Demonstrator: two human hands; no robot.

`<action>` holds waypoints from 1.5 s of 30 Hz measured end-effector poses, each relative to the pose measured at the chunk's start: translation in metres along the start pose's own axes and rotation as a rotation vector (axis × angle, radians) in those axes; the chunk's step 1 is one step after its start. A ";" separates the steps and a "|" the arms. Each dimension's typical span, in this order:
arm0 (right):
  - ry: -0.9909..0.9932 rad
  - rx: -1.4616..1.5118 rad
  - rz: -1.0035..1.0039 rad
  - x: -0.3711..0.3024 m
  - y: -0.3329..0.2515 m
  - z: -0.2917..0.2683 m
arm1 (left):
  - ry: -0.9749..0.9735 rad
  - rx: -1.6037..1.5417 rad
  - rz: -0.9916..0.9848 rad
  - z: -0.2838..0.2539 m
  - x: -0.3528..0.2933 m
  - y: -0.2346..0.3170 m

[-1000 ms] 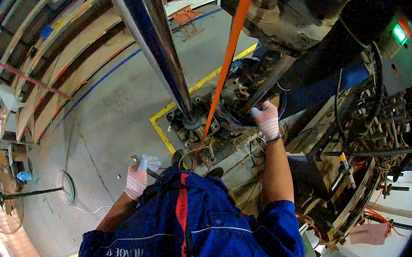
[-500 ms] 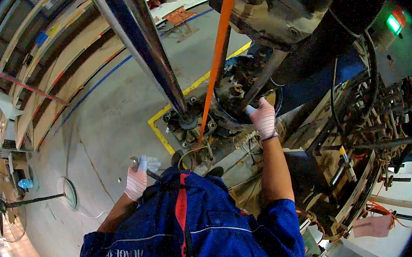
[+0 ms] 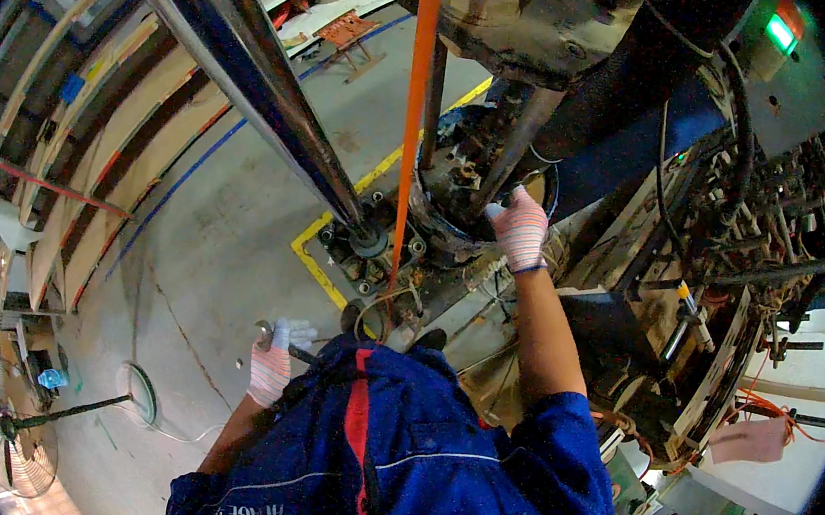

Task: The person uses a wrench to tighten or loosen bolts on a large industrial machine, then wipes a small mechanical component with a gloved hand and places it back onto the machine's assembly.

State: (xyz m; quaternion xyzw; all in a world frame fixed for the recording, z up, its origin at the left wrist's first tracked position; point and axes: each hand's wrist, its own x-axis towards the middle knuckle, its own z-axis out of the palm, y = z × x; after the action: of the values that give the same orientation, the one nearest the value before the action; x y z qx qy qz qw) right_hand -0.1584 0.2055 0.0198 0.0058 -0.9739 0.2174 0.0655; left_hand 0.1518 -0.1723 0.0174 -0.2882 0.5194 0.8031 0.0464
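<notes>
Right hand (image 3: 519, 227) is at the near right rim of the round dark tub (image 3: 452, 242), thumb out toward the foot of the slanted steel rod (image 3: 523, 139) that runs down into the tub. Judging by that, the step in hand is hands-on work or a check inside the tub, around the rod foot; which part exactly can't be told. Fingertips are hidden past the knuckles, so no call on whether that hand pinches something or just rests there. Left hand (image 3: 273, 364) is curled around what looks like an open-end wrench (image 3: 265, 331), curved head poking out on the thumb side, well apart from the tub, to its near left. Next move probably calls for a sure hold inside the tub first, then, if the wrench is wanted, bringing it across without snagging the orange strap (image 3: 415, 107), which hangs just left of the tub. Tight access: the polished column (image 3: 318, 162) stands left of the tub, the heavy machine block (image 3: 517, 27) hangs above it. Pose: right forearm (image 3: 548, 327) stretched well forward, elbow nearly straight, wrist roughly in line; left forearm (image 3: 235, 430) held low beside the body, short of the tub.
</notes>
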 end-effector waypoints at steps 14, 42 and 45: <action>-0.063 0.066 0.046 -0.001 0.003 0.001 | 0.041 0.129 0.085 0.008 -0.005 0.004; -0.073 0.246 0.039 -0.002 0.011 0.010 | 0.020 0.143 0.091 0.018 -0.002 0.008; -0.067 0.397 -0.100 -0.005 -0.006 -0.018 | 0.026 0.172 0.098 0.014 -0.004 0.007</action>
State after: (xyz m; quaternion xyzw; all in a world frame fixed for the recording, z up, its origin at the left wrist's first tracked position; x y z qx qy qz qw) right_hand -0.1513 0.2080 0.0375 0.0744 -0.9120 0.4012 0.0414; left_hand 0.1470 -0.1624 0.0293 -0.2678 0.6005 0.7530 0.0249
